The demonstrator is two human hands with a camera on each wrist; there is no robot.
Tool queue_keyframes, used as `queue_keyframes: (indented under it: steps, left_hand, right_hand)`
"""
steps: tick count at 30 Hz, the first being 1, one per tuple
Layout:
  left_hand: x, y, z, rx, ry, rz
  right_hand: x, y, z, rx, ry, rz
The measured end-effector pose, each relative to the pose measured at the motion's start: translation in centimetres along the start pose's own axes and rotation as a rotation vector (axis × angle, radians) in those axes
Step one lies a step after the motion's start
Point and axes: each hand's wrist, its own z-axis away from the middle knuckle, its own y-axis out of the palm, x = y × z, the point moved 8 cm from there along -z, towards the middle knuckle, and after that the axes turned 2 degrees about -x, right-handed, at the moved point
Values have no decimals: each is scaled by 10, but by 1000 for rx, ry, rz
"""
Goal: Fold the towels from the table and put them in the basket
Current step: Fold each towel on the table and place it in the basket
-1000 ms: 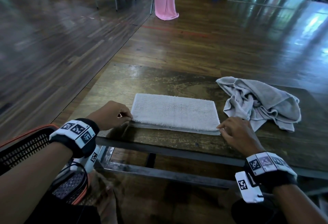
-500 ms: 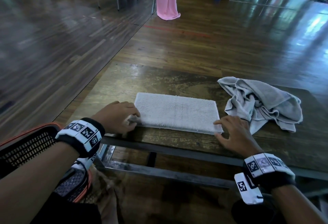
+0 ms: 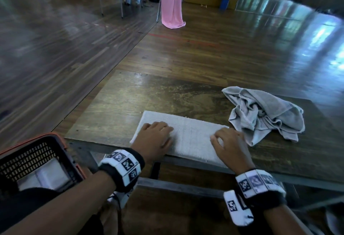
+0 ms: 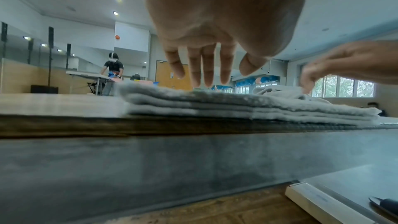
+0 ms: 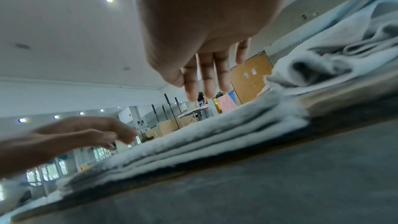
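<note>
At the near edge of the wooden tabletop (image 3: pixel 115 115): one white folded towel (image 3: pixel 188 134), a flat oblong lying lengthwise along that edge, showing several stacked layers in both wrist views (image 4: pixel 247 106) (image 5: pixel 193 140). Two hands above it, one toward each end. Left hand (image 3: pixel 153 139) palm down over the towel's left part, fingers (image 4: pixel 206 67) straight and slightly spread, tips at or just above the top layer, gripping nothing; actual contact hard to judge from the left wrist view. Right hand (image 3: pixel 230 147) palm down over the right part, fingers (image 5: pixel 207 77) extended and loosely bent at the tips, likewise gripping nothing, seeming to hover just clear of the cloth in the right wrist view. Each hand also caught from the side by the other wrist's camera (image 4: pixel 349 62) (image 5: pixel 71 135), somewhat blurred. One grey crumpled towel (image 3: pixel 264 113) just beside the folded towel's right end, bunched in loose folds farther back and to the right on the same tabletop, unfolded. One black mesh basket (image 3: pixel 61 153) with an orange rim low at left, off the tabletop's near left corner, holding one pale folded towel (image 3: pixel 50 175) inside. Two marker-patterned wristbands (image 3: pixel 122 166) (image 3: pixel 258 184), one per wrist. Far across the glossy wood floor (image 3: pixel 204 48), one pink cloth (image 3: pixel 171 2) hanging down to the boards.
</note>
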Motion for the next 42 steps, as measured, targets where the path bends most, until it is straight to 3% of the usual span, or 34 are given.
queue_keyframes:
  steps: [2, 6, 11, 16, 23, 26, 29, 32, 34, 37, 42]
  left_hand:
    - [-4, 21, -10, 91, -37, -20]
    - [-1, 42, -29, 150, -69, -64]
    - [11, 60, -34, 178, -96, -126]
    - [46, 56, -33, 189, -156, -140]
    - [86, 36, -3, 179, -269, -101]
    - [89, 14, 16, 81, -326, -110]
    - [87, -8, 34, 7, -381, -166]
    - [92, -1, 50, 171, -503, 26]
    - [95, 4, 55, 197, -580, 231]
    - [92, 7, 55, 207, -636, 402]
    - [96, 9, 48, 320, -652, 399]
  right_hand:
    - [11, 13, -12, -12, 27, -70]
    - [15, 66, -20, 191, 130, -69]
    - [22, 101, -12, 312, 16, 92]
    - [-7, 89, 13, 329, -22, 168]
    - [-71, 57, 40, 362, 119, 187]
    - [-73, 40, 33, 329, 113, 225]
    - [-56, 12, 3, 141, 88, 175]
    - [-28, -1, -32, 50, 85, 79]
    - [-1, 0, -53, 16, 46, 24]
    - [43, 19, -79, 112, -9, -31]
    - [104, 86, -119, 465, -116, 97]
